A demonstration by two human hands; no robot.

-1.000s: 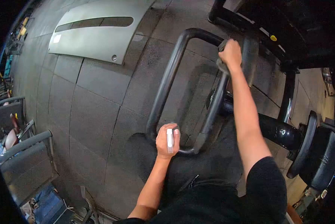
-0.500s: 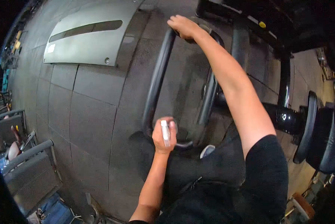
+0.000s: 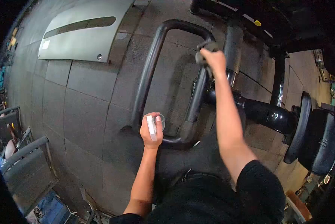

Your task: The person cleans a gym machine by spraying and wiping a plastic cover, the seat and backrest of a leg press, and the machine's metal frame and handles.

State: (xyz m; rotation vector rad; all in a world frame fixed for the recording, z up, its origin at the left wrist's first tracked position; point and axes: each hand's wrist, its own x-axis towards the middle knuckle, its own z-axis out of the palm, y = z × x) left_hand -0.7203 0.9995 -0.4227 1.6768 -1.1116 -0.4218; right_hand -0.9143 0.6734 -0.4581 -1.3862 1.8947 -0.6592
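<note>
My left hand (image 3: 148,136) is closed around a small spray bottle (image 3: 151,126) with a white trigger head; part of its clear body shows beside my thumb. It is close to the lower left corner of a black tubular handle frame (image 3: 147,82) on a gym machine. At the upper right of that frame, my right hand (image 3: 216,61) grips a dark cloth (image 3: 211,46) against the bar. Motion blurs the right hand slightly, and the cloth hides the piece of bar beneath it.
A grey panel with a long slot (image 3: 81,35) lies at the upper left above dark floor tiles (image 3: 87,115). Right of the frame are a thick black machine arm (image 3: 264,114) and black pads (image 3: 318,140). A grey chair (image 3: 31,168) stands at the lower left.
My right hand has moved with the cloth from the frame's top left corner, rightward and down to its right bar. The cloth shows more now. My left hand still holds the spray bottle.
</note>
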